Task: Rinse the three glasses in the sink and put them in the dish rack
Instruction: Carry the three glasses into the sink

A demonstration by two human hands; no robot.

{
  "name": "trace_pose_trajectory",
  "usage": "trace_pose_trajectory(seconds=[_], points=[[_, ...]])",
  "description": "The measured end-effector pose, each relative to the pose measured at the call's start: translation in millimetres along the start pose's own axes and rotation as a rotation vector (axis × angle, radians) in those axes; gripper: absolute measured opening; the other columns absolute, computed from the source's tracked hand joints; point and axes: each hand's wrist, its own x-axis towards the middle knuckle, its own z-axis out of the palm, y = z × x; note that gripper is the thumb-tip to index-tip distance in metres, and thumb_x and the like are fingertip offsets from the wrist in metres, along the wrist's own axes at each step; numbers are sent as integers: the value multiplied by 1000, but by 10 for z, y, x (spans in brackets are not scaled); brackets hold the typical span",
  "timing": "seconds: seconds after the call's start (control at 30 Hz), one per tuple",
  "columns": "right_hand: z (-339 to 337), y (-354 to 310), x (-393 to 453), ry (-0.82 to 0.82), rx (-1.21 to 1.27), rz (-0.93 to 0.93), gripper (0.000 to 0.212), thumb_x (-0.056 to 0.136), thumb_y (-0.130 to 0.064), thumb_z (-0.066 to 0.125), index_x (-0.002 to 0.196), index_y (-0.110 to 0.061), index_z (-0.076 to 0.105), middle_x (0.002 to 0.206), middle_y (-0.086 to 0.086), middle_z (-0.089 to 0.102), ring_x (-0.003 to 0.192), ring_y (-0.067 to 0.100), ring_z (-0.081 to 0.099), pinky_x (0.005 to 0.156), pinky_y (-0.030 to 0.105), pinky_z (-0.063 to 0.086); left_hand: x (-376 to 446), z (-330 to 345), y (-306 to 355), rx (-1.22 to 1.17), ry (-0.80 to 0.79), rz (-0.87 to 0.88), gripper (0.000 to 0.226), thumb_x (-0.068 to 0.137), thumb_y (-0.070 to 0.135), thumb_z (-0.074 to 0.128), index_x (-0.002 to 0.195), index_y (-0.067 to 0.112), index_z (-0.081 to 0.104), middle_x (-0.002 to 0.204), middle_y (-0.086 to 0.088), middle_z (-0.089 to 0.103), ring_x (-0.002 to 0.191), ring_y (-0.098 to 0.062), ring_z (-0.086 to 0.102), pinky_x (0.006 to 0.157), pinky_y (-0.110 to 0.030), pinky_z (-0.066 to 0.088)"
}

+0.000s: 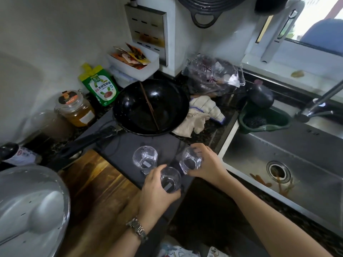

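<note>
Three clear glasses stand close together on a dark grey cooktop, left of the steel sink. My left hand wraps around the near glass. My right hand grips the right glass, which tilts slightly. The far left glass stands upright and untouched. A small grey label shows through two of the glasses. No dish rack is in view.
A black wok with chopsticks sits behind the glasses, its handle reaching left. A cloth lies beside it. The faucet and a green sponge holder stand at the sink's back. A wooden board lies left, jars and packets behind.
</note>
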Motion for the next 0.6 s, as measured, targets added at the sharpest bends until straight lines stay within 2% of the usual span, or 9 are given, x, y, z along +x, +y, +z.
trace_pose_trajectory(seconds=[0.13, 0.3, 0.37, 0.47, 0.6], points=[[-327, 184, -190, 52, 28, -35, 81, 52, -35, 83, 125, -36, 46, 113, -8, 54, 104, 11, 56, 91, 35, 50, -37, 72, 293, 20, 49, 13, 81, 57, 47, 80, 129, 34, 46, 124, 14, 53, 115, -10, 52, 91, -28, 46], [-921, 545, -488, 148, 13, -30, 77, 54, -36, 80, 122, -44, 45, 111, -12, 54, 100, 8, 57, 87, 32, 51, -22, 382, 845, 24, 55, 82, 81, 56, 45, 83, 129, 33, 48, 124, 14, 54, 114, -9, 52, 87, -21, 39], [-1160, 746, -605, 181, -2, -17, 78, 54, -36, 81, 123, -45, 44, 111, -13, 53, 101, 8, 56, 87, 34, 51, 2, 562, 1078, 23, 39, 130, 81, 55, 47, 82, 128, 34, 48, 122, 16, 55, 113, -8, 54, 89, -23, 43], [-1491, 1052, -812, 243, 14, 36, 79, 57, -28, 82, 125, -39, 45, 112, -10, 51, 101, 12, 56, 86, 35, 51, 29, 850, 1424, 13, -13, 179, 83, 52, 52, 79, 127, 37, 47, 120, 17, 56, 109, -8, 57, 91, -33, 51], [-1846, 1461, -1122, 315, 12, 104, 78, 56, -27, 84, 123, -38, 46, 112, -11, 52, 103, 8, 56, 85, 28, 49, 37, 1236, 1824, 7, -47, 259, 81, 54, 48, 82, 127, 34, 49, 119, 15, 57, 105, -9, 59, 89, -32, 52]])
